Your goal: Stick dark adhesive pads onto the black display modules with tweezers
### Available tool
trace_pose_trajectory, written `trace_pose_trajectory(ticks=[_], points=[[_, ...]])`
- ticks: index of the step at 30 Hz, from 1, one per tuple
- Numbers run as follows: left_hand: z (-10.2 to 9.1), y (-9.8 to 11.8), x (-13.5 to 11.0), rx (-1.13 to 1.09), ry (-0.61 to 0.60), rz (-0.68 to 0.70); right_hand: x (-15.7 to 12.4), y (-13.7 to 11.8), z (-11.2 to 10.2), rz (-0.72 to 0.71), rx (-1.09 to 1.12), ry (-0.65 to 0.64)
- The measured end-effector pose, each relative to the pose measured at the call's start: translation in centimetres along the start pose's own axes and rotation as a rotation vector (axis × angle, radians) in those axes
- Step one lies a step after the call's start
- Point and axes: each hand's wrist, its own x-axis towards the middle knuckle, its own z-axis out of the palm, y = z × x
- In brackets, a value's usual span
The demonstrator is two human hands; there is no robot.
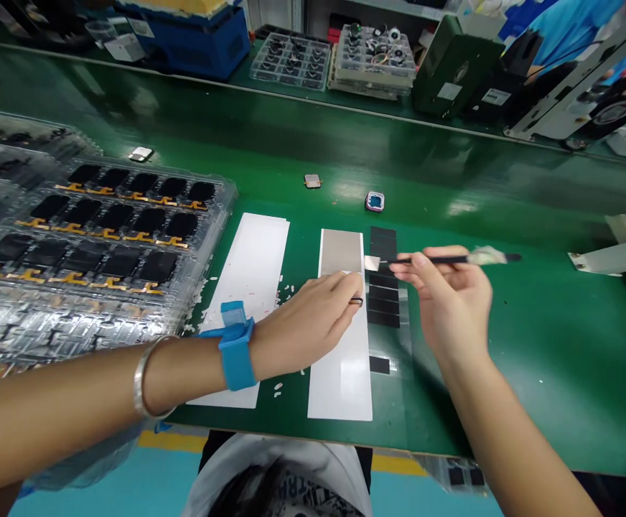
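Note:
My left hand (326, 312) rests over a white backing sheet (339, 388) that carries a grey-beige patch (341, 251) at its far end. Its fingers are curled together, and a small dark-edged thing (356, 301) shows at the fingertips, too hidden to name. In my right hand (453, 301) is a pair of black tweezers (447, 260), with pale wrapping near the back end. At the tweezers' tip, beside the sheet's right edge, is a small pale square piece (372, 263). Under the tip runs a clear strip with several black rectangles (383, 305).
On the left, clear trays (224, 190) hold rows of black screens with orange flex cables. A second white sheet (253, 251) lies amid white scraps. Farther back are a watch-like module (375, 201) and a small square part (312, 181). A shelf above carries a blue bin (184, 43).

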Motion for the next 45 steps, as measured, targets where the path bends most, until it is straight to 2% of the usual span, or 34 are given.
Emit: trace_pose_trajectory(ticks=[3, 5, 8, 12, 15, 18, 45], points=[[-0.7, 1.4, -2.3, -0.405, 0.05, -0.132, -3.7, -2.1, 0.9, -0.061, -0.001, 0.105], [-0.4, 2.0, -3.9, -0.661, 0.057, -0.214, -6.5, -2.3, 1.8, -0.058, 0.03, 0.12], [0.6, 2.3, -5.5, -0.978, 0.11, -0.286, -9.7, -1.2, 3.2, -0.048, 0.113, 0.109], [2.0, 1.8, -6.0, -1.24, 0.158, -0.262, -11.3, 0.5, 4.5, -0.163, 0.16, 0.11], [2.3, 1.6, -5.9, -1.263, 0.173, -0.206, -11.4, 1.3, 4.9, -0.265, 0.166, 0.115], [2.2, 1.8, -5.9, -1.246, 0.172, -0.188, -11.4, 1.5, 5.1, -0.305, 0.163, 0.14], [2.4, 1.8, -5.7, -1.151, 0.187, -0.187, -11.6, 1.8, 5.1, -0.334, 0.087, 0.143]])
